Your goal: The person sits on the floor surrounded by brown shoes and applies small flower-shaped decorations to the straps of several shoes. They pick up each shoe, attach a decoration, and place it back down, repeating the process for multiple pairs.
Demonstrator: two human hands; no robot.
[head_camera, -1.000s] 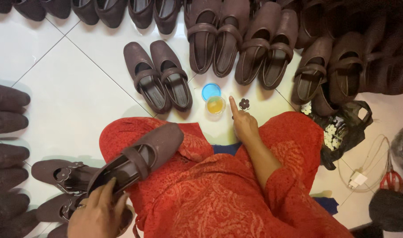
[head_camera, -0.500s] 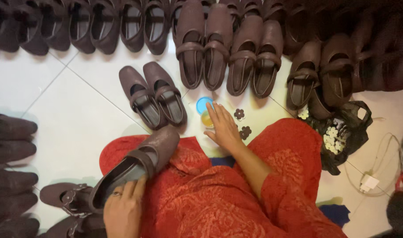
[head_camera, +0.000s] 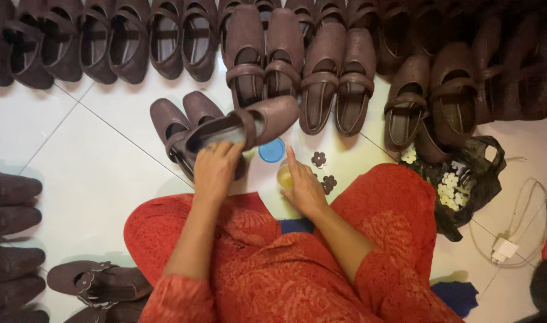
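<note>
A person in red patterned clothing sits on a white tiled floor (head_camera: 94, 179) ringed by rows of brown strap shoes (head_camera: 321, 78). The left hand (head_camera: 216, 170) has its fingers wrapped around the heel of one brown shoe (head_camera: 249, 122), held in the air at about 11 o'clock from the knees. At 12 o'clock the right hand (head_camera: 303, 191) rests loosely, forefinger out, on a small cup of yellow liquid (head_camera: 284, 176), beside a blue lid (head_camera: 272, 150). Brown flower trims (head_camera: 319, 159) lie at 1 o'clock. The open cup could tip if the lifted shoe or the wrist knocks it.
</note>
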